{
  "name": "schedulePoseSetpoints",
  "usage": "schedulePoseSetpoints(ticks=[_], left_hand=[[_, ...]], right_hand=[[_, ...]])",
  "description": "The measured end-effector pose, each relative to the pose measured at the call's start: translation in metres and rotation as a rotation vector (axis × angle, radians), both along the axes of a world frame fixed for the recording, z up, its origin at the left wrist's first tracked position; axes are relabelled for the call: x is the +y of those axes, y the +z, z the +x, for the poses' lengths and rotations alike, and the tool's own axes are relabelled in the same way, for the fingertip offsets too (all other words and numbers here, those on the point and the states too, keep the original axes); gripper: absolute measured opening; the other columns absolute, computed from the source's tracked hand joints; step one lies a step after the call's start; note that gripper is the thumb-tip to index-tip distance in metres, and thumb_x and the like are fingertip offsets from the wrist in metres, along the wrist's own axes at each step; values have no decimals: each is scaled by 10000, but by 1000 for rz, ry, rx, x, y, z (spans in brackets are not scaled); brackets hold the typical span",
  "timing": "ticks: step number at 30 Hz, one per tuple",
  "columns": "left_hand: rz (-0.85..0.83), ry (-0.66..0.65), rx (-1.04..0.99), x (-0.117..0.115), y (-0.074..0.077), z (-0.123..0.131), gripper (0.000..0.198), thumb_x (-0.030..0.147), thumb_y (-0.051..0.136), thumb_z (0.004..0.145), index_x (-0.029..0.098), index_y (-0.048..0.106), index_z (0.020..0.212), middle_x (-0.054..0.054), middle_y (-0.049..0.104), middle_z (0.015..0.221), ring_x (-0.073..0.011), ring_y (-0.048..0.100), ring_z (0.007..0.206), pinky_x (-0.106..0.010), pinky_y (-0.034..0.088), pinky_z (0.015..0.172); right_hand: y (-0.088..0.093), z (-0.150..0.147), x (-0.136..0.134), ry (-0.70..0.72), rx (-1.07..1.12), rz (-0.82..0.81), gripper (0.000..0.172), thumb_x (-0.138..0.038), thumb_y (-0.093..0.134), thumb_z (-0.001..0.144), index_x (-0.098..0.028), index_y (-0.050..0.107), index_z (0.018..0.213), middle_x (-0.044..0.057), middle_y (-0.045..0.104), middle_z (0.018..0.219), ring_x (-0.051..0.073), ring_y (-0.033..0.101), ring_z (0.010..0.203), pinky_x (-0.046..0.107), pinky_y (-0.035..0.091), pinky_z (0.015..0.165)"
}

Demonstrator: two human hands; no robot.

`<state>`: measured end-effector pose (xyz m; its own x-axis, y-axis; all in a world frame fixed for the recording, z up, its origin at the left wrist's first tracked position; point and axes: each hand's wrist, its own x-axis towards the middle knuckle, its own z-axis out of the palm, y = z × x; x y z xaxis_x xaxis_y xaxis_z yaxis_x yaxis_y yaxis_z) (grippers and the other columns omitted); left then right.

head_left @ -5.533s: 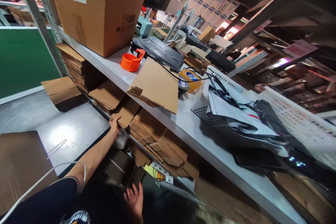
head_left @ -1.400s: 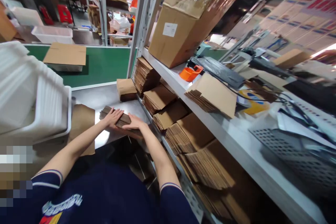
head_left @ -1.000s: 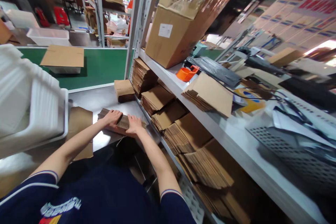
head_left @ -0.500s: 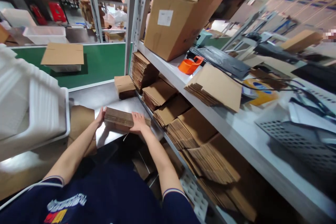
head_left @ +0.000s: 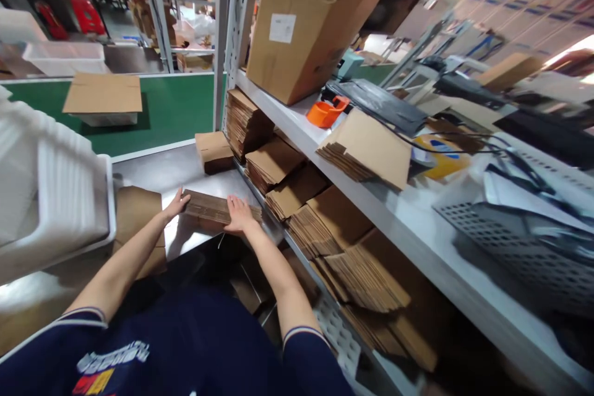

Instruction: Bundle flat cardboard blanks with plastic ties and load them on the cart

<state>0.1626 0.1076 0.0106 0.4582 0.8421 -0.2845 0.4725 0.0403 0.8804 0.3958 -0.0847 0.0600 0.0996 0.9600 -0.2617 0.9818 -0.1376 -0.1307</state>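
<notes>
A stack of flattened cardboard boxes [head_left: 207, 207] lies between my hands, over the near edge of the metal table [head_left: 162, 168]. My left hand [head_left: 177, 203] grips its left end, fingers round the corner. Toward the right end, my right hand [head_left: 240, 215] presses on the top and near side of the stack, with its thumb toward me. A thin white strip [head_left: 221, 241] hangs below the stack. Beyond it stands a small closed carton [head_left: 214, 150]. Left of my left hand lies an opened cardboard piece [head_left: 138, 216].
Nested white plastic bins [head_left: 74, 179] crowd the left. On the right, a shelf [head_left: 394, 213] carries a large carton [head_left: 290, 43], an orange tape dispenser [head_left: 325, 113] and a grey basket [head_left: 492, 216]. Under it sit flattened boxes [head_left: 341, 216]. A cardboard-topped bin [head_left: 104, 96] stands on the green belt [head_left: 180, 102].
The whole view has shifted slightly, so most things appear a little further left. Both hands keep their places on the cardboard stack.
</notes>
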Motion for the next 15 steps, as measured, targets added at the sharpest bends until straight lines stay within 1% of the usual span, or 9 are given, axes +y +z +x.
schedulePoseSetpoints(ticks=[2,3,5,7,8,9,12,13,15], left_hand=[[139,-43,56,-8,12,-1,1083,671,617,930,123,202,1767,-217,145,1834,-391,83,1713,-559,-10,1378],[254,-124,90,-12,18,-1,1121,689,639,909,109,207,1765,-231,130,1832,-402,46,1714,-572,-79,1362],[511,-400,161,-21,28,4,1179,715,714,834,98,287,1743,-262,199,1810,-442,90,1702,-593,-118,1344],[673,-685,238,-28,38,14,1186,672,819,729,118,407,1693,-286,331,1757,-496,216,1662,-631,-58,1343],[692,-773,274,-30,43,20,1178,612,870,675,125,453,1664,-295,396,1720,-516,290,1626,-644,-6,1342],[694,-818,310,-32,49,26,1172,543,904,626,118,486,1635,-311,462,1670,-534,370,1575,-653,51,1337],[691,-847,354,-34,71,35,1125,398,938,526,68,562,1533,-328,603,1503,-545,539,1403,-657,167,1309],[684,-843,328,-35,80,36,1098,387,945,502,66,590,1490,-317,627,1465,-542,559,1372,-651,194,1304],[644,-816,251,-37,97,32,1029,407,952,490,91,631,1415,-282,657,1410,-530,581,1341,-630,286,1277]], right_hand=[[1,-2,-1,-40,86,39,1308,-399,949,686,-25,239,1719,329,456,1647,456,451,1516,589,298,1305],[2,-4,-2,-72,152,67,1261,-336,961,654,-32,310,1691,316,514,1594,455,494,1465,582,328,1283],[3,-5,-3,-134,276,131,1125,-227,954,609,-45,454,1599,282,570,1532,450,513,1424,582,337,1266],[5,-6,-4,-179,351,190,936,-177,917,623,-71,561,1481,226,620,1470,433,525,1404,581,335,1264],[8,-6,-5,-187,363,207,865,-168,906,628,-82,593,1430,202,646,1429,424,540,1386,579,345,1258],[12,-6,-6,-187,365,217,831,-164,909,615,-92,616,1390,186,666,1390,420,556,1364,577,358,1251],[32,-6,-5,-137,360,215,882,-153,971,504,-124,666,1330,182,699,1333,424,593,1312,561,390,1234],[43,-6,-4,-94,338,200,911,-161,989,481,-130,674,1335,189,702,1337,428,599,1304,554,398,1229],[70,-5,-1,7,260,169,910,-197,1004,500,-128,681,1348,195,706,1336,427,612,1287,545,408,1220]])
